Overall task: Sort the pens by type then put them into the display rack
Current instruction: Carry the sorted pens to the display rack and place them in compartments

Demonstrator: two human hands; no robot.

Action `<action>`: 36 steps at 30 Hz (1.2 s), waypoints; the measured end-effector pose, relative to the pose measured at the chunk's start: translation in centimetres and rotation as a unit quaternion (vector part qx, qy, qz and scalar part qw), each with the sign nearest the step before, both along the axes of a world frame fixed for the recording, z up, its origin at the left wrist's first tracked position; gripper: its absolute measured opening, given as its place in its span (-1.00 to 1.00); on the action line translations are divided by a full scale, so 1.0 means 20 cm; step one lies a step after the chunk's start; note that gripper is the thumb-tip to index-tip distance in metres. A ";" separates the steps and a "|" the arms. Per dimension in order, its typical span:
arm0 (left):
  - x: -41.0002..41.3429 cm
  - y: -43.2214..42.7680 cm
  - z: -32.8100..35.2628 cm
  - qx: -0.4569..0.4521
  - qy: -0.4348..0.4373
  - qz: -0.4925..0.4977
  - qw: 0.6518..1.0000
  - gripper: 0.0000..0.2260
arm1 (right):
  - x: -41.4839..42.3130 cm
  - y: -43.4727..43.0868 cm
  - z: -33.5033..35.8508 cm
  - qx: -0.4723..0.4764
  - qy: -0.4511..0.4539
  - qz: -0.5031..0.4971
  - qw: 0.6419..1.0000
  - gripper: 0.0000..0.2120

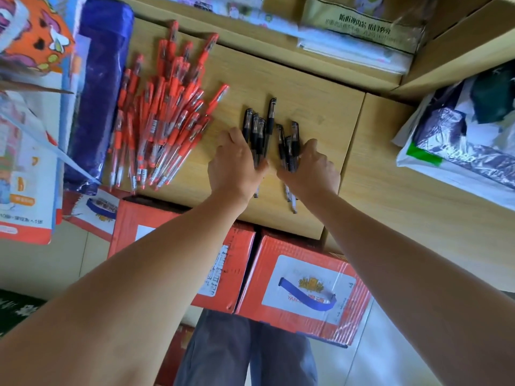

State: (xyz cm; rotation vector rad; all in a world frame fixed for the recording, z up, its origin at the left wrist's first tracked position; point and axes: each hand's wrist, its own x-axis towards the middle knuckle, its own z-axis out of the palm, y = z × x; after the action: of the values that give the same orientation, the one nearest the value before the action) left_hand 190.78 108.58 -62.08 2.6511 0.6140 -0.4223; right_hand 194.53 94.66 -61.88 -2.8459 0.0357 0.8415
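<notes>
Far left: long blue plastic-wrapped bundle [97, 93], lying along the desk edge. Beside it: heap of red-capped clear-barrel pens [161, 115], fanned loosely on the pale wooden desktop [315, 87], already separated by type. Centre: small lot of black-capped clear-barrel pens [257, 129], well apart from the red heap, in two loose clusters. Left hand [237, 165] curled over the left cluster; right hand [310, 169] curled over the right cluster, pen tips protruding below both palms. Far right: crumpled white plastic bag [473, 188]. Sorting judged nearly complete; gathering of the black lot in hand. Display rack not in view; racking of both types outstanding.
</notes>
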 end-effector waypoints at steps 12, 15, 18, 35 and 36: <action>0.06 -0.06 0.03 0.096 0.077 -0.081 0.989 -0.49 | 0.00 -0.09 0.03 0.020 0.011 0.069 0.997 -0.73; 0.07 -0.06 0.01 0.090 0.077 -0.080 0.990 -0.62 | 0.01 -0.10 0.02 0.067 0.010 0.029 0.997 -0.79; 0.07 -0.05 0.02 0.045 0.062 -0.041 0.996 -0.70 | 0.02 -0.14 0.03 0.131 0.035 -0.008 0.991 -0.83; -0.07 -0.48 0.76 -0.348 0.050 0.084 0.932 -0.85 | -0.17 -0.54 0.77 0.401 0.126 -0.236 0.876 -0.79; -0.09 -0.52 0.83 -0.364 0.044 0.093 0.926 -0.86 | -0.20 -0.57 0.85 0.411 0.116 -0.237 0.873 -0.79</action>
State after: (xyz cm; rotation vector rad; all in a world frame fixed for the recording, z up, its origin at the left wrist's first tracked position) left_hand 189.07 98.19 -45.41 1.8596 0.5830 -0.5804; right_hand 190.63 83.20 -44.94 -1.8173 0.3110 0.8137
